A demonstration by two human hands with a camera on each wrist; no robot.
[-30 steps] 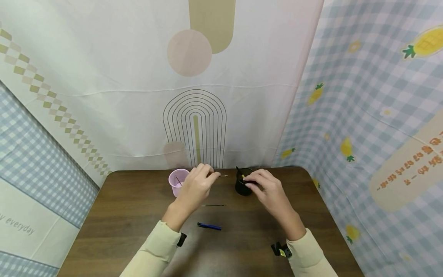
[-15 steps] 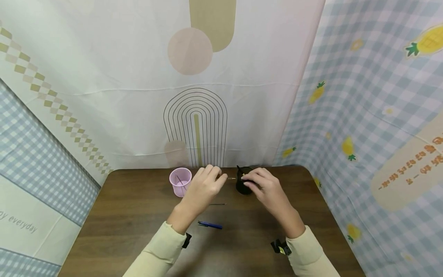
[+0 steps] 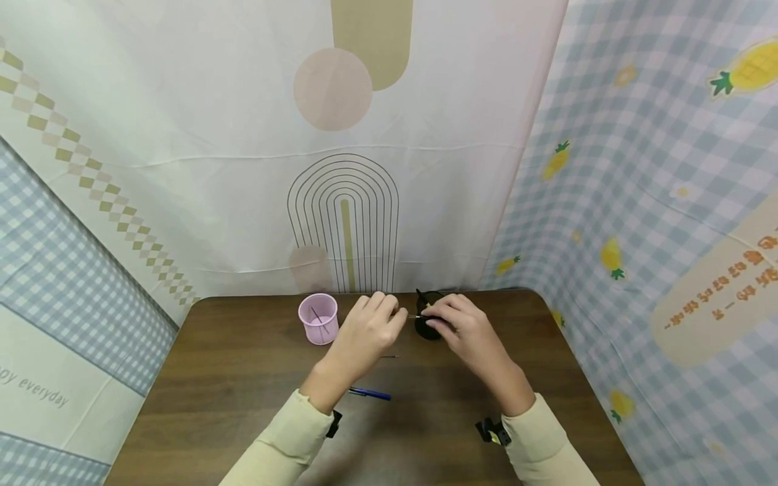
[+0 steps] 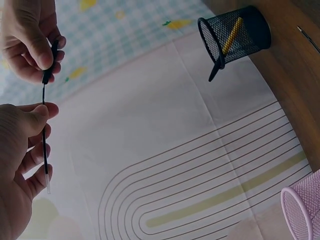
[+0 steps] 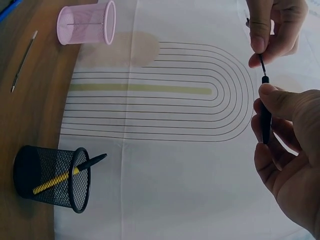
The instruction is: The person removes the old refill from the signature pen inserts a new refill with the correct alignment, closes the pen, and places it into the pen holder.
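My left hand [image 3: 367, 332] pinches a thin dark ink refill [image 4: 45, 145] between thumb and fingertips; its clear tail end hangs below the fingers in the left wrist view. A short black pen barrel [image 5: 266, 112] is gripped by my right hand [image 3: 469, 331], thumb against its side. The refill's metal tip meets the end of the barrel; how far it enters I cannot tell. Both hands are raised above the table's far side. Behind the right fingertips stands a black mesh pen cup [image 5: 52, 175] holding a yellow-and-black pen [image 5: 55, 181].
A pink mesh cup [image 3: 318, 324] with a thin refill inside stands left of the hands. Another refill [image 5: 24, 62] lies on the brown table [image 3: 231, 378], partly covered by the left hand in the head view. Nearer lies a blue pen [image 3: 372, 393]. Patterned cloth hangs behind.
My left hand has moved right with the refill, bringing its tip up to the barrel in my right hand. The right hand has barely moved. The pink cup is now fully uncovered.
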